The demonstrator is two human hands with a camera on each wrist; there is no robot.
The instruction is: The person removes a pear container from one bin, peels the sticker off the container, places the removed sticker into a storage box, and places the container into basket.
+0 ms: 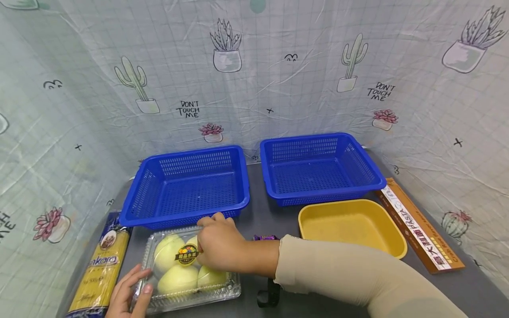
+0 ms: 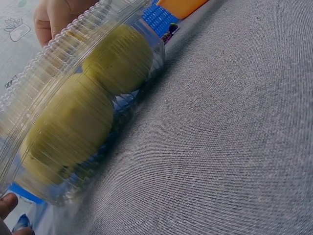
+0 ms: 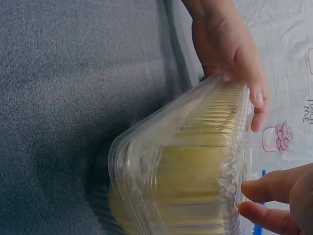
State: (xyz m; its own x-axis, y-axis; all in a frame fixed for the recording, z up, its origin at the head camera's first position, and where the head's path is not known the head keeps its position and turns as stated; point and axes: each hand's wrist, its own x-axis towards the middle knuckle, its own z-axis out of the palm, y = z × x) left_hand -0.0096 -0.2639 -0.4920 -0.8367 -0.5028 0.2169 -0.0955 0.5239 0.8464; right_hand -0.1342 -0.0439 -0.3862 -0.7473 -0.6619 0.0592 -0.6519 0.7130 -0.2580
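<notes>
A clear plastic fruit box with a ridged rim lies on the grey tabletop, holding several pale yellow-green round fruits. A round black-and-gold label is on its lid. My left hand touches the box's left end, its thumb and fingers at the corner and along the lid edge. Across the lid reaches my right hand, with curled fingers at the label's right side. In the right wrist view its fingertips meet the lid top slightly apart; whether they pinch anything is unclear.
Two blue mesh baskets stand behind, against the printed curtain. A yellow tray sits at right, partly behind my right sleeve. Beside it lies a long pasta box. Yellow pasta pack at left; small purple wrapper mid-table.
</notes>
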